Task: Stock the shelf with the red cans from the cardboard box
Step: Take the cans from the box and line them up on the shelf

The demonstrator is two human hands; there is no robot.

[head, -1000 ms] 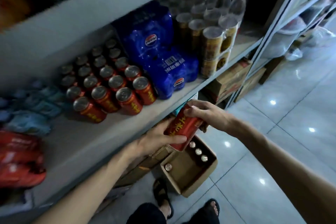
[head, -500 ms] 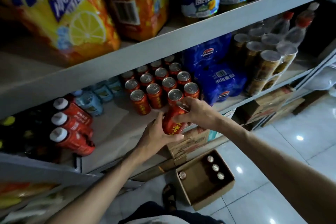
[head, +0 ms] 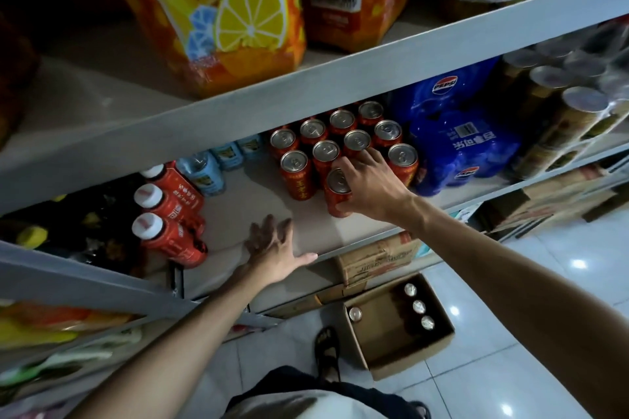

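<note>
A red can [head: 336,192] stands upright near the front of the middle shelf [head: 306,231], and my right hand [head: 369,185] grips it from the right, fingers curled over its top. Behind it stand several more red cans [head: 326,150] in rows. My left hand [head: 274,247] rests flat on the shelf's front edge, fingers spread, holding nothing. On the floor below, the open cardboard box [head: 391,355] holds several cans [head: 418,306] seen from above.
Red bottles [head: 170,214] lie on the shelf to the left. Blue cola packs [head: 456,133] stand right of the cans, gold tins [head: 571,112] beyond them. Yellow and orange drink packs [head: 238,20] fill the shelf above. Closed cartons [head: 377,257] sit under the shelf. My sandalled foot [head: 327,347] is beside the box.
The can went from between both hands at the shelf's edge to standing on the shelf. My left hand let go and dropped flat onto the shelf edge. My right hand still grips it.
</note>
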